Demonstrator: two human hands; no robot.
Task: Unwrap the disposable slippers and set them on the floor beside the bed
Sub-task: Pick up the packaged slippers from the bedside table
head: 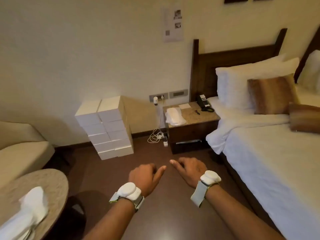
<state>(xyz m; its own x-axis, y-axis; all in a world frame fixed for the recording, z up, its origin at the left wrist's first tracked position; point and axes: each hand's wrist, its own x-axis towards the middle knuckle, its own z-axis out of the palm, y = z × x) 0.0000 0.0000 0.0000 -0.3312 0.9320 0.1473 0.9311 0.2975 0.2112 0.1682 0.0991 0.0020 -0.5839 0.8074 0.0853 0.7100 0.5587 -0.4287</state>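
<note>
Slippers (wrapped) beyond empty fingers

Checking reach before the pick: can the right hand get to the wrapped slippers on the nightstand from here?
Probably not yet: the right hand hangs empty over bare floor, well short of the slippers on the nightstand. Nothing blocks the way; stepping closer should do.
</note>
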